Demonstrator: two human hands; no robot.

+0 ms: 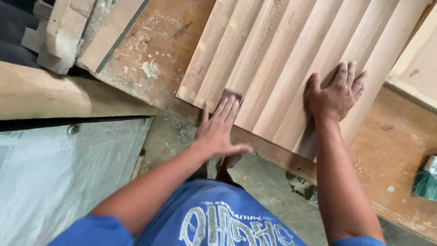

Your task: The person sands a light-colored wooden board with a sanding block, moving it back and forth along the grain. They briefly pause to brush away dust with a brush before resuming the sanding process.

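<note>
- Dusty workbench, fluted wood panel on top.
- My left hand: fingers together, pressing sandpaper under fingertips.
- My right hand: fingers spread flat on panel.

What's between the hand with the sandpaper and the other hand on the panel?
In the head view, only bare ridges of the fluted wooden panel lie between the left hand, pressing sandpaper, and the right hand.
</note>
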